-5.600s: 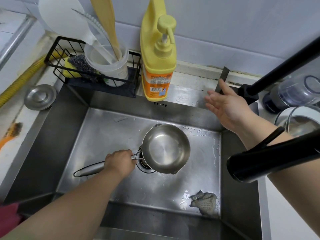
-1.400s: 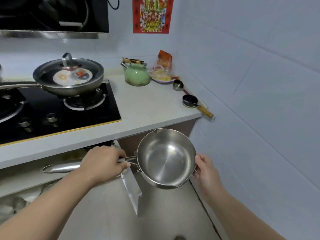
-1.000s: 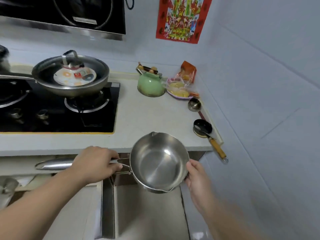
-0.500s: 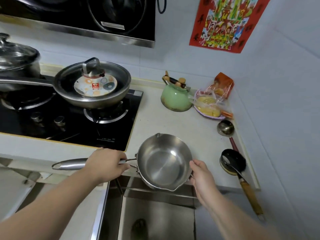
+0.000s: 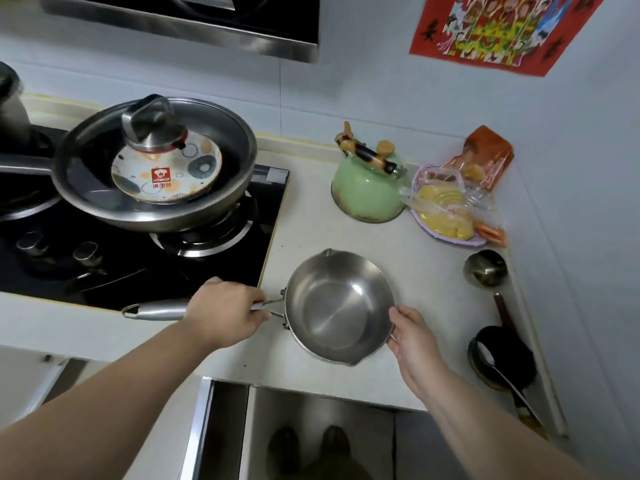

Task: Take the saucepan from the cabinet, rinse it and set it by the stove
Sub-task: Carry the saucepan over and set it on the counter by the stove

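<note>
Beside the stove (image 5: 145, 258), on the pale counter (image 5: 426, 292) or just above it (contact cannot be told), sits the empty saucepan (image 5: 337, 308), its handle pointing left along the counter's front edge. Left hand (image 5: 225, 311) is wrapped round the handle; right hand (image 5: 414, 336) cups the rim. To finish well, lower it level, clear of the ladle (image 5: 485, 268), and release only once it rests steady.

You see a lidded frying pan (image 5: 156, 168) on the near burner | green kettle (image 5: 367, 188) at the counter's back edge | bagged food on a plate (image 5: 446, 209) just right of it | steel ladle (image 5: 485, 268) and black ladle (image 5: 502, 355) along the right edge | red poster (image 5: 498, 29) on the wall.
</note>
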